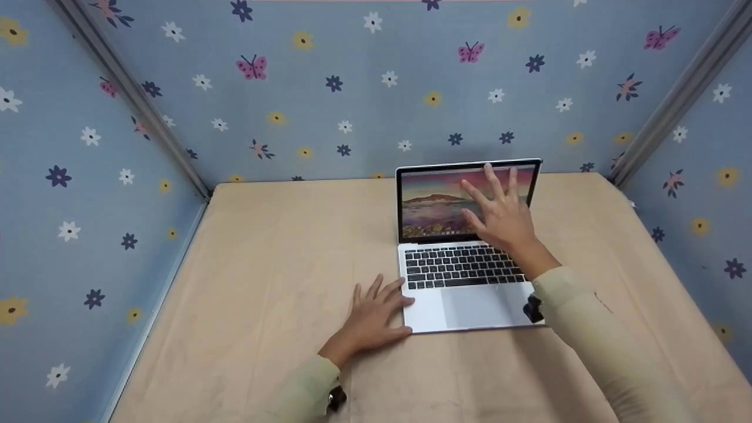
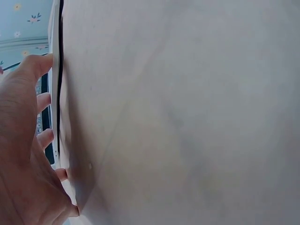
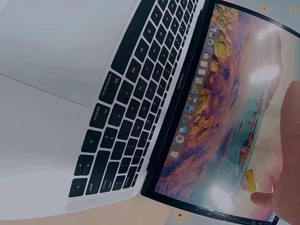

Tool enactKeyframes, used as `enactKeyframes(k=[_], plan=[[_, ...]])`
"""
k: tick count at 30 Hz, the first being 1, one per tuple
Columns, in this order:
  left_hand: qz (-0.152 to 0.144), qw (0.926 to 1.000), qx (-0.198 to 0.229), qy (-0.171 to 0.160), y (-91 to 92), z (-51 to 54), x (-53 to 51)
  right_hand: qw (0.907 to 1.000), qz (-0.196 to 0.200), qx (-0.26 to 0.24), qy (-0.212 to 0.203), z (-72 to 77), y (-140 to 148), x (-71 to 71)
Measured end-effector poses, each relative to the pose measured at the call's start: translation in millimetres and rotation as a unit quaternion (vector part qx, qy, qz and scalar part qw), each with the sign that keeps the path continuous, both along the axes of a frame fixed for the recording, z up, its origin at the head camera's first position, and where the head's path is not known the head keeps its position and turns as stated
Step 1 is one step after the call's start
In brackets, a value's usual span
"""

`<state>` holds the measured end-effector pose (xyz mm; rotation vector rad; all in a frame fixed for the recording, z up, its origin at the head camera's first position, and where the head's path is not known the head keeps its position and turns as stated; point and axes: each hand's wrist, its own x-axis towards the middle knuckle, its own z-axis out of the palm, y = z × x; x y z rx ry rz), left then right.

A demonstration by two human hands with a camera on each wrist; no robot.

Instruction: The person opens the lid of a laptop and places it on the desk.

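An unfolded silver laptop (image 1: 423, 308) lies on the cloth-covered table, its screen (image 1: 432, 202) lit with a landscape picture and tilted up at the back. My left hand (image 1: 373, 317) rests at the laptop's left front edge, fingers spread, some tips on the edge and others on the cloth. In the left wrist view, fingertips of that hand (image 2: 23, 126) touch the thin side of the base. Over the right half of the screen my right hand (image 1: 504, 220) is spread with straight fingers. The right wrist view shows the keyboard (image 3: 136, 93) and part of that hand (image 3: 288, 154).
A beige cloth (image 1: 282, 247) covers the table. Blue panels (image 1: 352, 59) patterned with flowers and butterflies stand behind and at both sides, joined by grey corner posts (image 1: 138, 100). The laptop's screen stands close to the back panel.
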<state>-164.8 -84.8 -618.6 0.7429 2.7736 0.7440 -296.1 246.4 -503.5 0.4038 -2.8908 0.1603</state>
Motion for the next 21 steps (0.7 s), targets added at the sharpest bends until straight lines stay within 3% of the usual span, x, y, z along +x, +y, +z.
enactKeyframes(k=[21], plan=[[0.000,1.0000,0.000,-0.009,0.6,2.8,0.8,0.9986,-0.004,-0.014,-0.051,8.5,-2,-12.5]])
